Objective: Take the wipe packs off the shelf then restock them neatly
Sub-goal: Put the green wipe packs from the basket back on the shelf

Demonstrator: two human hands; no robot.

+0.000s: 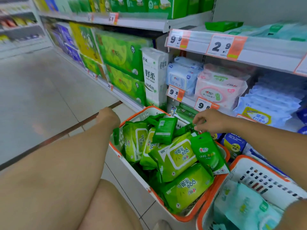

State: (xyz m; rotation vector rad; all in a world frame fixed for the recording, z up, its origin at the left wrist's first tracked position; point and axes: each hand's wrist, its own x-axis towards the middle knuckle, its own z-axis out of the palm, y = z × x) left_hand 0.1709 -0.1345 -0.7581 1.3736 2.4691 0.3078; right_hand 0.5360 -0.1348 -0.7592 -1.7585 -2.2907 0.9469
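Green wipe packs [180,156] heaped in white-and-orange basket [132,178] below shelf [265,52].
Printed "999" and "80" on large flip-lid packs; "999" on slim dark-green pack [208,152] leaning at basket's right rim; shelf tags reading "9.9" [178,39], "2.9" [223,45], "9.8" [175,93]; right hand [211,121] over basket, fingertips pinching small green pack [186,128]; left hand [108,117] curled at basket's far-left rim, grasp hidden, cannot tell; second basket [265,178] alongside, pale teal packs [240,208] inside.

The floor [41,97] at the left is open. Green packs [176,156] fill the basket [132,176]; shelves [249,52] block the upper right.
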